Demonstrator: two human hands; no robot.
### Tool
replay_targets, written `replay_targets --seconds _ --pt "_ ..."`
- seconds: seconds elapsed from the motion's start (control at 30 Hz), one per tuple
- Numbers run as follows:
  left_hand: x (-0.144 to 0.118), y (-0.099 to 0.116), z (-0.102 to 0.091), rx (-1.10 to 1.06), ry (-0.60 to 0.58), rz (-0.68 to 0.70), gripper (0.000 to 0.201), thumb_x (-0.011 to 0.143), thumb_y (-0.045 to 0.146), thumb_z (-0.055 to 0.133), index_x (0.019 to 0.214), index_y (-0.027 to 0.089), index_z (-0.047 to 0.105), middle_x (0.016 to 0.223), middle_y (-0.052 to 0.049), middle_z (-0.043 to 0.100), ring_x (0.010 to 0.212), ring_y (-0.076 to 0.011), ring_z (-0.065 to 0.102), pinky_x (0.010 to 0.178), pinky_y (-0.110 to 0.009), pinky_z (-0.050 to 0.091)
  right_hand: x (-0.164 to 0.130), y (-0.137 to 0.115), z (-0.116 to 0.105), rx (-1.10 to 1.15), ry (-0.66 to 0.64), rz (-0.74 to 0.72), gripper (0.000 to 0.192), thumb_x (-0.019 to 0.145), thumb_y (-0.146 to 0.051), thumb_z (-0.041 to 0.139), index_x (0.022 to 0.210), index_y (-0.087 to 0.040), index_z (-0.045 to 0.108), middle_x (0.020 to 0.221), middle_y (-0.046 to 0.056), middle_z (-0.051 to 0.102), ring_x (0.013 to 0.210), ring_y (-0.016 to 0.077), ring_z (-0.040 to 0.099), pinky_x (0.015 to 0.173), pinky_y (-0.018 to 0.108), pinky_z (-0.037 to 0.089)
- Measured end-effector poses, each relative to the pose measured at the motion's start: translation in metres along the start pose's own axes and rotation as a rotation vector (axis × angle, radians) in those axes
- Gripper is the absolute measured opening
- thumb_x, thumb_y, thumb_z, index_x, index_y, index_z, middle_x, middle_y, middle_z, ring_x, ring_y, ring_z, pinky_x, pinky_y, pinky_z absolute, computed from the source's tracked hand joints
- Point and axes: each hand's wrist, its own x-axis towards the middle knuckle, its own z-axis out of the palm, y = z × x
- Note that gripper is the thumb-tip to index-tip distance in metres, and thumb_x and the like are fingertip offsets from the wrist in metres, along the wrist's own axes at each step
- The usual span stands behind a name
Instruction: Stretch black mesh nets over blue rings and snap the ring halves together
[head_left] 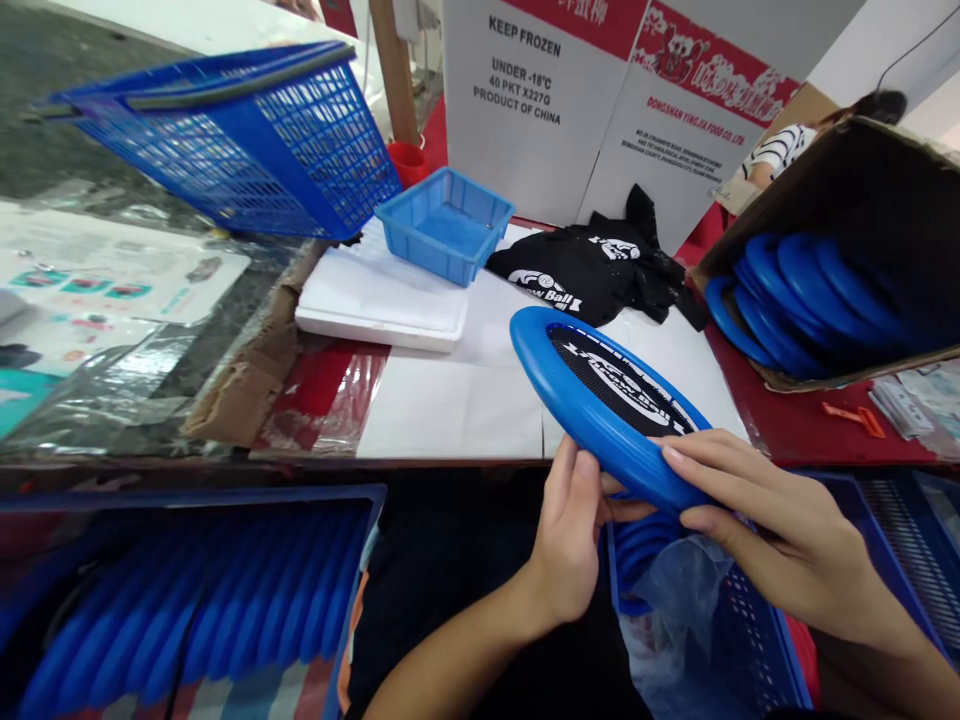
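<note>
Left hand (574, 540) and right hand (780, 520) grasp a blue disc (611, 390) by its near rim, seemingly inspecting it; any turn calls for looser grips

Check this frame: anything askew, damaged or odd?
The brown cardboard edge on the left looks ragged, as if torn, and the black printed cloth lies in a crumpled heap beyond the blue disc. The disc, held by left hand and right hand, shows no obvious damage.
</note>
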Motion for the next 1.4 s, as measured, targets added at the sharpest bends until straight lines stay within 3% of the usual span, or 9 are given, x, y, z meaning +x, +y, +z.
replay_targets --seconds 0.27,0.5,0.77,0.97,1.17,1.27,1.4 --pt "0.000 -0.002 -0.004 0.022 -0.002 -0.003 0.056 0.097 0.070 0.069 0.124 0.021 0.073 0.106 -0.009 0.080 0.087 -0.0229 0.078 0.075 -0.032 0.068 -0.003 -0.002 0.004 -0.006 0.020 0.040 0.060 0.102 -0.012 0.069 0.158 -0.031 0.058 0.143 0.007 0.073 0.128 0.0238 0.071 0.108 0.037 0.062" --pt "-0.004 -0.006 -0.004 0.000 -0.017 -0.011 0.060 0.097 0.070 0.068 0.134 0.023 0.071 0.113 -0.010 0.079 0.089 -0.0231 0.076 0.077 -0.033 0.067 -0.004 -0.005 0.003 -0.002 0.023 0.037 0.061 0.102 -0.012 0.068 0.159 -0.032 0.058 0.141 0.008 0.073 0.125 0.0247 0.072 0.106 0.039 0.063" --pt "-0.006 -0.007 -0.006 0.043 -0.017 -0.003 0.059 0.098 0.072 0.065 0.130 0.023 0.071 0.114 -0.010 0.079 0.090 -0.0235 0.076 0.079 -0.035 0.066 -0.005 -0.005 0.008 -0.009 0.018 0.017 0.061 0.102 -0.011 0.069 0.159 -0.031 0.057 0.140 0.009 0.073 0.125 0.0246 0.071 0.106 0.039 0.062" --pt "-0.002 -0.004 -0.007 -0.012 -0.009 -0.039 0.057 0.099 0.069 0.067 0.133 0.023 0.070 0.118 -0.010 0.079 0.097 -0.0258 0.077 0.077 -0.035 0.068 -0.002 -0.004 0.020 -0.112 0.020 -0.026 0.065 0.101 -0.007 0.066 0.162 -0.025 0.053 0.139 0.015 0.071 0.125 0.0281 0.070 0.104 0.045 0.063" --pt "0.003 -0.008 -0.014 -0.093 0.013 -0.066 0.065 0.094 0.072 0.071 0.135 0.022 0.068 0.135 -0.013 0.074 0.122 -0.0339 0.072 0.093 -0.044 0.066 -0.001 0.005 0.039 -0.300 -0.016 -0.135 0.070 0.101 -0.004 0.062 0.167 -0.012 0.042 0.137 0.024 0.071 0.125 0.0354 0.069 0.099 0.053 0.066" --pt "0.009 -0.010 -0.019 -0.056 0.068 -0.074 0.068 0.086 0.070 0.081 0.134 0.023 0.066 0.134 -0.012 0.073 0.121 -0.0323 0.071 0.093 -0.042 0.066 -0.004 0.015 0.056 -0.474 -0.043 -0.237 0.069 0.099 0.001 0.057 0.165 0.001 0.039 0.135 0.030 0.072 0.126 0.0395 0.070 0.099 0.056 0.066" --pt "0.021 -0.012 -0.020 -0.014 0.284 -0.122 0.070 0.068 0.061 0.099 0.116 0.020 0.069 0.106 -0.004 0.076 0.096 -0.0201 0.073 0.078 -0.029 0.063 -0.005 0.026 0.077 -0.583 -0.038 -0.289 0.057 0.102 -0.001 0.047 0.159 0.004 0.048 0.134 0.031 0.073 0.119 0.0371 0.075 0.096 0.052 0.068"
